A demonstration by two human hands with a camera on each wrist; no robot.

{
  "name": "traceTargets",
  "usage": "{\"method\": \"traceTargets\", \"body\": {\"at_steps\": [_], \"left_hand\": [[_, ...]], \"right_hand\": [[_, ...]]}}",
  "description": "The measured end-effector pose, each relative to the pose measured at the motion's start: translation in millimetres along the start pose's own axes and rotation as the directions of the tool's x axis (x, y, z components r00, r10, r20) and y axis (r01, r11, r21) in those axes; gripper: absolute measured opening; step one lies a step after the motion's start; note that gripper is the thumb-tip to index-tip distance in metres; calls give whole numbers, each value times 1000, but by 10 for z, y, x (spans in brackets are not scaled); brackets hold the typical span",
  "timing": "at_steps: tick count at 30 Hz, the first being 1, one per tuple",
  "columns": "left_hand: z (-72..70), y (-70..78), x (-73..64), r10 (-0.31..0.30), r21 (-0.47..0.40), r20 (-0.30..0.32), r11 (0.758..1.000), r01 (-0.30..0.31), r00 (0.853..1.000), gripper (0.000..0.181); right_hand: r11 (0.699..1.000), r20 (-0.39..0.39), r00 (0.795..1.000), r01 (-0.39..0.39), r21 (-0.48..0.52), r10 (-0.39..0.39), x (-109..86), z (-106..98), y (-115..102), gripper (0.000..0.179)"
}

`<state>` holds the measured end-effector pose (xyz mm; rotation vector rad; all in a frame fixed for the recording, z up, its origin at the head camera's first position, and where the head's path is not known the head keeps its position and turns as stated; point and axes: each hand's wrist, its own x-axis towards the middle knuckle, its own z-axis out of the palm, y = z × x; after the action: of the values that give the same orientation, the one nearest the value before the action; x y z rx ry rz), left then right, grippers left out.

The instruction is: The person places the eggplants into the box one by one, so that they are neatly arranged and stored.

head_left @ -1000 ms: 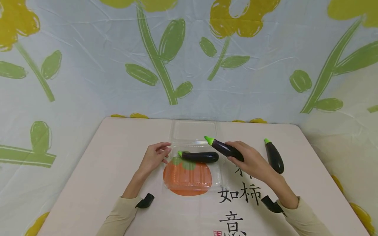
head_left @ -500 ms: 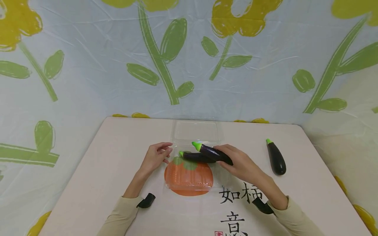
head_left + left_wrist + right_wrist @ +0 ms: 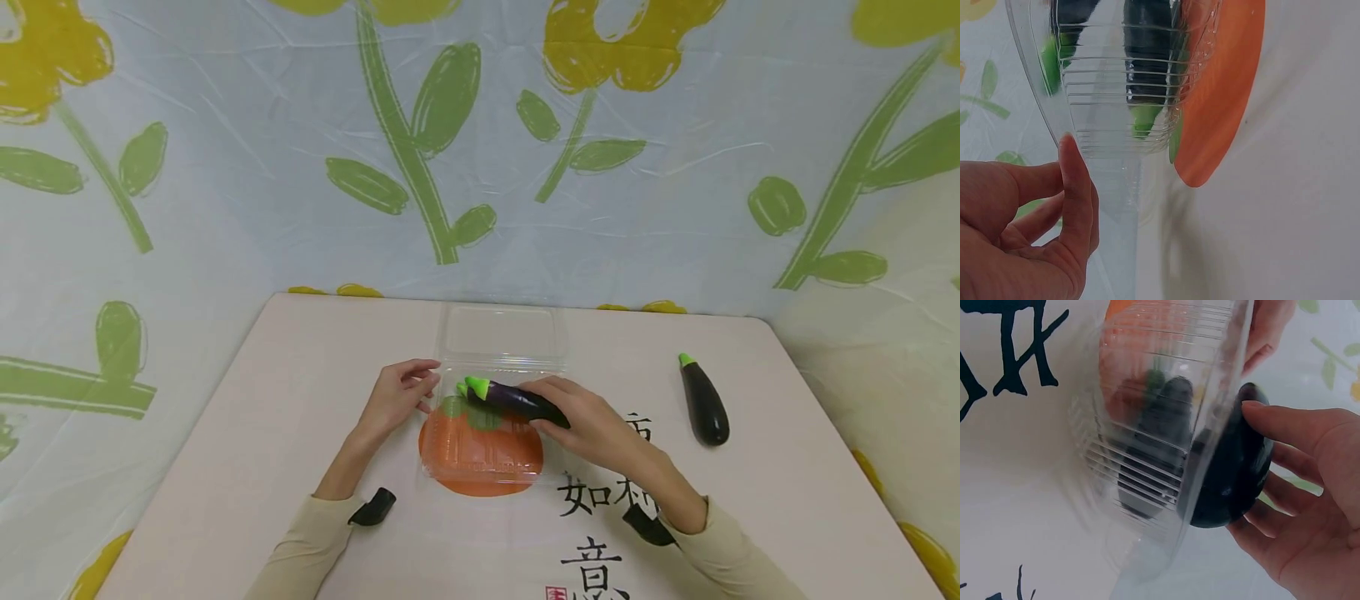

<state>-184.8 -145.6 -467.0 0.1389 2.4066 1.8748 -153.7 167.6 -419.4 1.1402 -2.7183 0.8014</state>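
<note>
My right hand (image 3: 592, 421) grips the blunt end of a dark purple eggplant (image 3: 525, 403) with a bright green stem end pointing left. It hangs over a clear plastic clamshell container (image 3: 487, 479) whose lid (image 3: 502, 333) lies folded back. Beneath it, a second eggplant (image 3: 1147, 56) lies inside the container, mostly hidden in the head view. In the right wrist view, thumb and fingers span the held eggplant (image 3: 1232, 469) at the container's rim. My left hand (image 3: 397, 396) is at the container's left side, one straight finger (image 3: 1072, 169) touching the rim.
A third eggplant (image 3: 703, 404) lies on the table (image 3: 300, 375) at the right. Under the container the tabletop carries an orange persimmon print (image 3: 480, 490), with black written characters (image 3: 592, 554) nearby. A flowered cloth (image 3: 247, 167) hangs behind the table.
My right hand has carried the eggplant left and down, from beside the container's right edge to above the eggplant inside. The left hand has stayed at the left edge.
</note>
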Motion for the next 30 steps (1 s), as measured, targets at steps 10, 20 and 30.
{"method": "traceTargets", "body": {"at_steps": [10,20,30], "left_hand": [[0,13,2,-1,6,1,1000,1,1000,29],[8,-21,35,-7,6,-3,1000,7,1000,30],[19,182,-68,-5,13,16,1000,5,1000,31]], "right_hand": [[1000,51,999,6,10,-7,14,155,39,50],[1000,122,992,-30,-1,30,26,268,60,47],[994,89,994,78,-80,-71,1,341,122,45]]}}
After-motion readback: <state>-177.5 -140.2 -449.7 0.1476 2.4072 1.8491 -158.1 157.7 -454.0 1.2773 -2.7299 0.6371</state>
